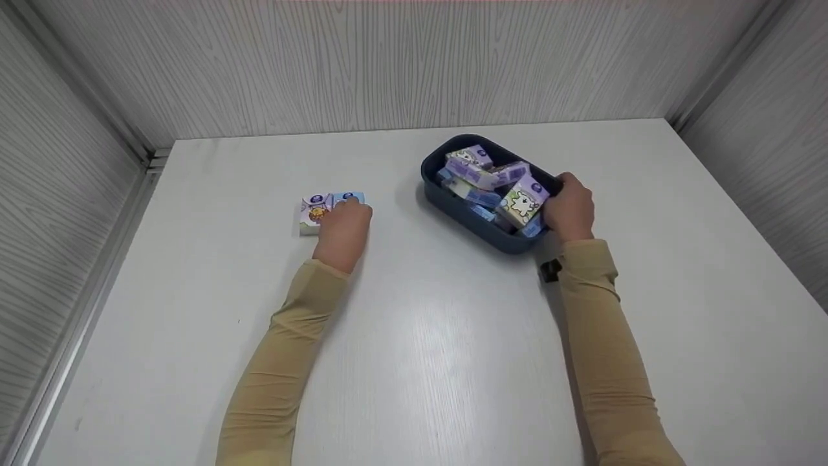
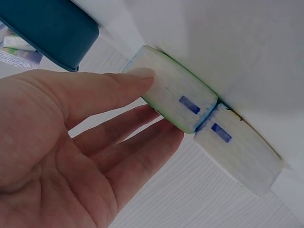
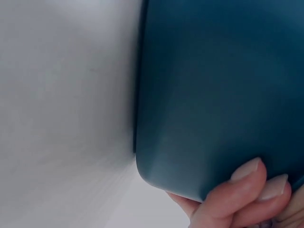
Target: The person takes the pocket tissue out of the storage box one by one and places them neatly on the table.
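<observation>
My left hand pinches a small blue tissue pack, thumb on one side and fingers on the other in the left wrist view. Against its end lies a purple tissue pack with a cartoon print, on the white table. To the right, a dark blue plastic basket holds several purple and blue tissue packs, lying jumbled. My right hand grips the basket's right end by its rim. In the right wrist view, fingertips lie against the basket's outer wall.
The white table is bounded by a grey wood-grain panel at the back and similar panels at the sides. A small black object shows at the right wrist, beside the sleeve.
</observation>
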A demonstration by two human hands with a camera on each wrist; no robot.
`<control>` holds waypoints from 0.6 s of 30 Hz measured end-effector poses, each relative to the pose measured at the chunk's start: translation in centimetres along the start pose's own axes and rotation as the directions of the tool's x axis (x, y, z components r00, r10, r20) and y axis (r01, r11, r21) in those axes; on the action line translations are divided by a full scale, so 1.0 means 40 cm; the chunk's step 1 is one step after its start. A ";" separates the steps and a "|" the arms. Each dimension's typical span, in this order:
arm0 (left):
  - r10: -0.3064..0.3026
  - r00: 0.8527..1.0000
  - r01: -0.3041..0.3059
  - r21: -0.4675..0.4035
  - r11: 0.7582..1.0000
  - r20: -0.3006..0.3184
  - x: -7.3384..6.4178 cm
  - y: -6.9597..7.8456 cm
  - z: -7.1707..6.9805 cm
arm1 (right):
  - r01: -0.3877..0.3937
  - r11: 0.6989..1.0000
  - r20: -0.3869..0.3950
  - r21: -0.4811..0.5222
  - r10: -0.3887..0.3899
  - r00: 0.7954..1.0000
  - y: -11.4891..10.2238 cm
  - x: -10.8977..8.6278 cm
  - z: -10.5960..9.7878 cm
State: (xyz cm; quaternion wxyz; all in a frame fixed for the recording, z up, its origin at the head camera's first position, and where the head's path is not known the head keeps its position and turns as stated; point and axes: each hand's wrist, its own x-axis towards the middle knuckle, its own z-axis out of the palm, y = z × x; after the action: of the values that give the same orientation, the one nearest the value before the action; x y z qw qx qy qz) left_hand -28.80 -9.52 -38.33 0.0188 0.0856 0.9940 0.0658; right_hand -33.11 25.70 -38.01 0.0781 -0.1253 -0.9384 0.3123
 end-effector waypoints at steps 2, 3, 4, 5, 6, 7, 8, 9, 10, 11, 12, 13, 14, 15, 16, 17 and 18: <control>0.009 1.000 -0.009 0.008 1.000 -0.025 0.000 0.002 0.001 | -0.003 1.000 0.002 0.001 0.003 1.000 -0.001 0.000 -0.002; 0.017 0.999 -0.017 0.012 1.000 -0.041 -0.001 0.004 0.000 | -0.003 1.000 0.003 0.001 0.003 1.000 -0.001 0.000 -0.002; 0.027 0.998 -0.026 0.019 0.999 -0.054 -0.002 0.007 0.000 | -0.002 1.000 0.003 0.000 0.002 1.000 -0.001 0.000 -0.003; 0.038 0.997 -0.037 0.024 0.999 -0.067 -0.003 0.011 -0.002 | -0.003 1.000 0.005 0.001 0.003 1.000 -0.001 0.000 -0.003; 0.053 0.995 -0.051 0.029 0.998 -0.081 -0.004 0.018 -0.005 | -0.006 1.000 0.007 0.005 0.005 1.000 -0.002 -0.001 -0.004; 0.066 0.994 -0.063 0.036 0.997 -0.088 -0.005 0.026 -0.009 | -0.009 1.000 0.010 0.006 0.009 1.000 -0.002 0.000 -0.004; 0.083 0.991 -0.080 0.036 0.996 -0.102 -0.006 0.036 -0.015 | -0.011 1.000 0.011 0.007 0.011 1.000 -0.002 0.000 -0.004; 0.105 0.987 -0.101 0.035 0.994 -0.122 -0.006 0.048 -0.021 | -0.009 1.000 0.007 0.009 0.009 1.000 -0.002 0.000 -0.004; 0.124 0.982 -0.121 0.030 0.992 -0.139 -0.007 0.062 -0.027 | -0.012 1.000 0.008 0.012 0.011 1.000 -0.002 0.001 -0.004; 0.147 0.976 -0.146 0.023 0.989 -0.161 -0.007 0.076 -0.034 | -0.013 1.000 0.010 0.014 0.012 1.000 -0.002 0.001 -0.004; 0.167 0.969 -0.168 0.010 0.986 -0.181 -0.006 0.091 -0.041 | -0.011 1.000 0.009 0.017 0.011 1.000 -0.001 0.002 -0.003; 0.188 0.961 -0.194 -0.006 0.981 -0.204 -0.006 0.107 -0.047 | -0.010 1.000 0.011 0.019 0.010 1.000 -0.002 0.002 -0.003; 0.214 0.948 -0.225 -0.021 0.974 -0.234 -0.004 0.122 -0.052 | -0.008 1.000 0.012 0.022 0.008 1.000 -0.002 0.001 -0.003; 0.237 0.937 -0.254 -0.035 0.967 -0.255 -0.002 0.138 -0.056 | -0.008 1.000 0.016 0.024 0.007 1.000 -0.003 0.001 -0.002; 0.257 0.927 -0.279 -0.044 0.959 -0.272 0.001 0.154 -0.060 | -0.009 1.000 0.017 0.025 0.008 1.000 -0.003 0.000 -0.001; 0.276 0.918 -0.303 -0.052 0.952 -0.286 0.004 0.170 -0.062 | -0.009 1.000 0.016 0.026 0.009 1.000 -0.003 0.000 0.000; 0.293 0.909 -0.324 -0.061 0.944 -0.295 0.008 0.186 -0.064 | -0.010 1.000 0.014 0.026 0.010 1.000 -0.003 -0.001 0.001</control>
State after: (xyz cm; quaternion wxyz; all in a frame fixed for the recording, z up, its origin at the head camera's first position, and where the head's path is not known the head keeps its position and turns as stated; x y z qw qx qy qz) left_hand -27.99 -2.54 -34.79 -0.1290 0.2304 0.9552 0.1334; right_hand -33.12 25.57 -37.99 0.0717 -0.1269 -0.9341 0.3259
